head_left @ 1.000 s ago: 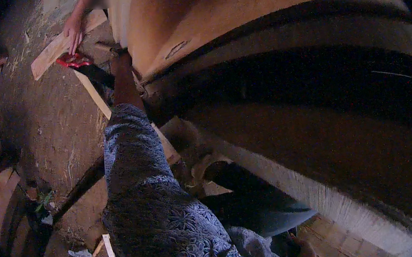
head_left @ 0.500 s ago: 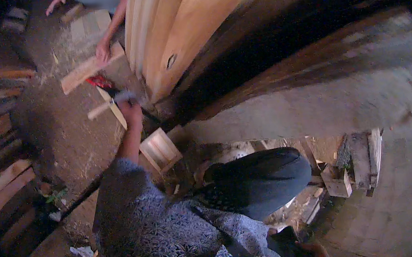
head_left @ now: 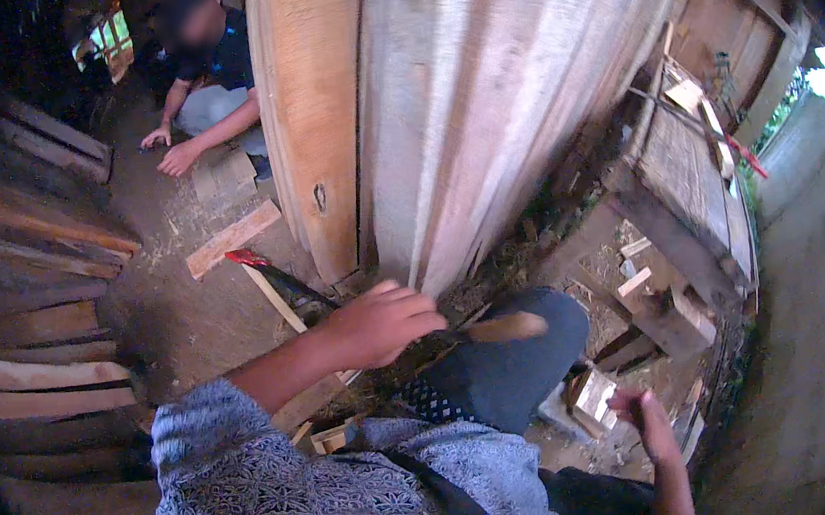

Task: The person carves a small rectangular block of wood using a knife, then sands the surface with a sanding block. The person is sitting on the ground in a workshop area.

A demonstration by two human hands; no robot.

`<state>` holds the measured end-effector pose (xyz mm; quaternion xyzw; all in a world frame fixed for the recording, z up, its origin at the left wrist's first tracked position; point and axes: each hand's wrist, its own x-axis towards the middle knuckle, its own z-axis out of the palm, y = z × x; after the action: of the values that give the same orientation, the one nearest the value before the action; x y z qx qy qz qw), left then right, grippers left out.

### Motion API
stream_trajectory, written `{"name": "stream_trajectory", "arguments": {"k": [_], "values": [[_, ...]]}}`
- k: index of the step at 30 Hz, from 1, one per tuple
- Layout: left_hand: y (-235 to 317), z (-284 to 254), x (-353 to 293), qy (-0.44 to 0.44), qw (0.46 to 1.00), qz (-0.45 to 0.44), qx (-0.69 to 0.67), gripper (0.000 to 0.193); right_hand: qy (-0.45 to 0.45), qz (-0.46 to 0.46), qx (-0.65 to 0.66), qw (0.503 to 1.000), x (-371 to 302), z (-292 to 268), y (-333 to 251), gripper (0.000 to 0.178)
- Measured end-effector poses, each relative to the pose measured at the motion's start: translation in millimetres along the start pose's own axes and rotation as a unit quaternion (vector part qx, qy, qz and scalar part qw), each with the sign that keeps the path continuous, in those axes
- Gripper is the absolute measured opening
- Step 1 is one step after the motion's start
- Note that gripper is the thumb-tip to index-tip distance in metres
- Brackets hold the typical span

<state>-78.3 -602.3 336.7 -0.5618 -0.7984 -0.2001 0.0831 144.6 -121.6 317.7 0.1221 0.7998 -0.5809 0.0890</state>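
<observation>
Some shirt marking [head_left: 217,67] blurs; the left grip [head_left: 384,324] clasps a wooden-ended tool [head_left: 508,328], the right grip [head_left: 644,416] gapes empty.

A tool with a tan wooden end [head_left: 507,328] juts from a person's closed left hand [head_left: 377,323], pointing rightward before a dark-trousered knee [head_left: 559,358]. A narrower, dark section joins the rounded, motion-blurred wood to the fist; the gripped part is hidden, its exact kind unclear.

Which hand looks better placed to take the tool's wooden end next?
Probably the right hand: it looks open, and the blurred wooden end juts toward its side, while the left hand seems to grip the other end.
</observation>
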Motion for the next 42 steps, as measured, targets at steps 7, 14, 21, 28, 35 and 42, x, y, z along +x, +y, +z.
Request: {"name": "stream_trajectory", "arguments": {"k": [7,14,21,28,35,42], "values": [[102.1,-4.4,179.6,-0.143,0.939,0.284,0.129,0.007,-0.159,-0.08,-0.005,0.984,-38.0,23.6,-70.5,0.069],[149.6,89.3,295.3,-0.262,0.887,0.379,0.04,0.02,0.086,0.023,-0.043,0.995,-92.2,-19.7,-23.8,0.047],[125.8,236.2,308.4,-0.267,0.895,0.263,-0.244,0.034,0.252,0.059,-0.073,0.963,-149.3,-60.5,47.8,0.033],[84.6,376.8,310.2,-0.479,0.859,0.18,-0.022,0.031,0.388,0.146,-0.032,0.909,-128.5,-93.3,73.6,0.04],[119.3,458.8,236.5,-0.475,0.697,-0.437,-0.312,0.074,0.353,0.123,-0.016,0.927,-98.1,-89.2,70.3,0.034],[123.8,490.6,207.9,-0.383,0.679,-0.433,-0.452,0.082,0.307,0.097,0.009,0.947,-77.6,-82.3,67.3,0.042]]}}
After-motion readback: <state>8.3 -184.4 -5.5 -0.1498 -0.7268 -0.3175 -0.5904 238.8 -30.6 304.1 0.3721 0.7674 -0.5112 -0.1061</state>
